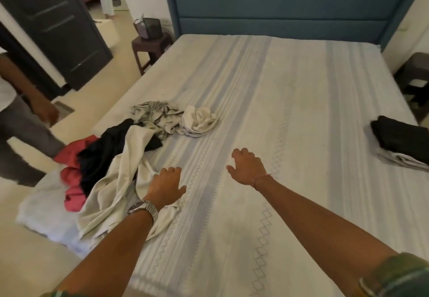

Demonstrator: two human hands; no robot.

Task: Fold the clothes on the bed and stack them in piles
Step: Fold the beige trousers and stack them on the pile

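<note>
Unfolded clothes lie heaped on the left side of the bed (290, 101): a cream garment (116, 180), a black one (104, 155), a red one (72, 180), a grey patterned one (153, 115) and a crumpled white one (198, 121). My left hand (164, 186) hovers at the cream garment's right edge with fingers loosely bent, holding nothing. Over bare sheet to its right, my right hand (247, 166) is spread with relaxed fingers. A folded pile (399, 143), black on top of grey, sits at the bed's right edge.
Another person (21, 120) stands at the bed's left side near a dark door (60, 29). A small dark side table (151, 46) with a basket stands left of the blue headboard (278, 2). A dark stool (415, 76) is on the right.
</note>
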